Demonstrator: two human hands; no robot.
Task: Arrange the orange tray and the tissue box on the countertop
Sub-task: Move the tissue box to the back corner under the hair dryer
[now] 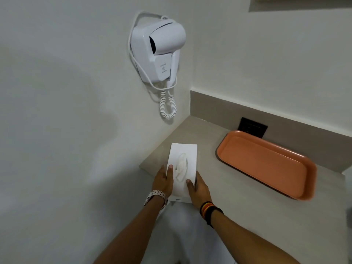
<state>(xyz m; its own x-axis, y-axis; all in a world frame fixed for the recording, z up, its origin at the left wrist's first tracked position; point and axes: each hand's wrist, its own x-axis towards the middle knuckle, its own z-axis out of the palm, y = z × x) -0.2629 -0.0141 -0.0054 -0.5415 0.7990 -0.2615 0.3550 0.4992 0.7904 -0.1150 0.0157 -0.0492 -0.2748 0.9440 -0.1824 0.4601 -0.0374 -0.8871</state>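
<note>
A white tissue box (187,152) lies flat on the beige countertop (238,202) near its left end, a tissue poking from its top slot. My left hand (162,181) grips the box's left side with the thumb on top. My right hand (199,188) grips its right side, thumb on top as well. The near end of the box hangs a little over the counter's front edge. The orange tray (266,162), empty, rests on the counter to the right of the box, along the back ledge.
A white wall-mounted hair dryer (159,50) with a coiled cord (168,103) hangs on the left wall above the counter corner. A black socket plate (252,127) sits in the low backsplash behind the tray. The wall meets the counter's left end.
</note>
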